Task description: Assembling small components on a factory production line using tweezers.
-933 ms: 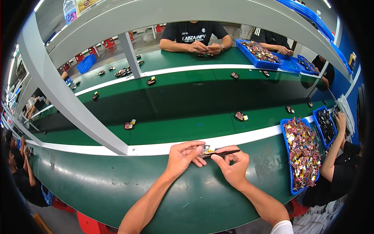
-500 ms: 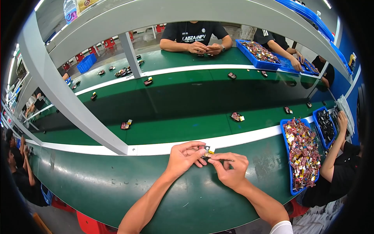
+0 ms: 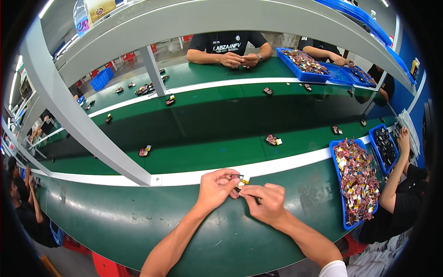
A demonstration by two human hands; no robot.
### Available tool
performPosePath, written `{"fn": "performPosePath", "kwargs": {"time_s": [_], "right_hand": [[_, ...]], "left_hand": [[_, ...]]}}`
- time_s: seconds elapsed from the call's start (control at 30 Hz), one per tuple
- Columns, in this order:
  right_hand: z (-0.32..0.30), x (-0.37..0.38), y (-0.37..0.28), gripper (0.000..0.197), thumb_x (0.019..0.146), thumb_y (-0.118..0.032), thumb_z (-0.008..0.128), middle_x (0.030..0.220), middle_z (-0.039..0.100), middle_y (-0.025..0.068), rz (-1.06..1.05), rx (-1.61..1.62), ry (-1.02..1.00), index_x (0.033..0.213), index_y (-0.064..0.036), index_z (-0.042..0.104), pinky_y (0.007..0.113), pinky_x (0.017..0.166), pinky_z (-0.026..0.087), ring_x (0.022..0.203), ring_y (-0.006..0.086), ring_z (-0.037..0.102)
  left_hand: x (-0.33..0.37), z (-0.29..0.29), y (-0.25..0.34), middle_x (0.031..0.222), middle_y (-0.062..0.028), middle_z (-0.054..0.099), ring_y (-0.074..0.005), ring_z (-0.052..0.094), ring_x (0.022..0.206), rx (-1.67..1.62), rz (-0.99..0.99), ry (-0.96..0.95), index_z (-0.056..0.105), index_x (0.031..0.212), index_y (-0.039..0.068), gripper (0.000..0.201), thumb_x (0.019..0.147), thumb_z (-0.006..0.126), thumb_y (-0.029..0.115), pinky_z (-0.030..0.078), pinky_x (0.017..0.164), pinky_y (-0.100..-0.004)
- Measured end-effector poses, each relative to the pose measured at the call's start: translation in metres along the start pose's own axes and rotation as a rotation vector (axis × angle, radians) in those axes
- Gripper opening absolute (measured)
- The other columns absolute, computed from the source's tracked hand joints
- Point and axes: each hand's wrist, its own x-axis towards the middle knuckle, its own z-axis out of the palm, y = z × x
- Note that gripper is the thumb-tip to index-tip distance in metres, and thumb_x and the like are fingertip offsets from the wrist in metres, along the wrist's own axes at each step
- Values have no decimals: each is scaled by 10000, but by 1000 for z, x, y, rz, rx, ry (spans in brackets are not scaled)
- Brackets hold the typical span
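My left hand (image 3: 216, 190) is closed on a small black part (image 3: 236, 177) with a pinkish-red section and a white-and-yellow tab (image 3: 245, 179). It holds the part low over the near edge of the white rail. My right hand (image 3: 269, 204) meets it from the right, thumb and forefinger pinched at the part's lower side. A short dark piece shows at those fingertips, but the fingers cover most of it.
Similar parts (image 3: 273, 140) lie spaced along the green belt (image 3: 207, 154) beyond the white rail (image 3: 295, 162). Right of me stand a blue bin (image 3: 339, 184) heaped with colourful pieces and another with black pieces (image 3: 384, 144). A grey post (image 3: 83, 111) rises at left. Co-workers sit opposite and at both sides.
Parts on the belt have shifted left. My right hand has moved slightly left, its fingers now closer against the held part. At the far right back, a co-worker's hand has lifted from the blue tray.
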Motion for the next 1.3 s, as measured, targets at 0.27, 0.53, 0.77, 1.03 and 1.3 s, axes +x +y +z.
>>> {"fn": "performPosePath", "kwargs": {"time_s": [0.27, 0.53, 0.77, 1.03, 1.3], "right_hand": [[-3, 5, 7, 168, 743, 20, 820, 853, 779, 17, 142, 41, 171, 859, -61, 730, 242, 456, 387, 473, 110, 566], [1, -3, 10, 185, 742, -19, 837, 748, 725, -14, 195, 74, 123, 886, -92, 747, 258, 441, 377, 409, 111, 457], [1, -4, 11, 170, 754, -37, 836, 768, 737, -2, 174, 74, 108, 890, -74, 741, 266, 447, 403, 394, 115, 456], [3, -4, 13, 192, 722, -4, 844, 841, 773, 29, 144, 88, 99, 867, -50, 726, 239, 444, 374, 394, 77, 410], [2, -2, 8, 170, 750, -45, 841, 544, 563, -17, 196, 83, 89, 891, -79, 754, 274, 424, 342, 381, 119, 406]], "left_hand": [[57, -41, 18, 952, -164, 635, -242, 699, 615, 410, 183, 535, 675, 1073, -81, 184, 921, 681, 23, 583, 533, -339], [91, -34, 34, 1048, -168, 658, -415, 684, 853, 1142, 607, 634, 719, 975, 30, 195, 933, 639, 203, 551, 726, -502], [157, 40, 12, 765, -120, 719, -184, 712, 624, 672, 64, 38, 741, 954, -26, 230, 883, 736, 193, 543, 501, -305], [173, 50, -1, 761, -120, 728, -233, 726, 740, 912, 73, 228, 708, 808, 5, 320, 787, 832, 299, 559, 681, -355], [134, 38, 19, 748, -104, 714, -135, 642, 505, 446, -76, 156, 669, 865, -49, 177, 891, 743, 109, 450, 409, -249]]}}
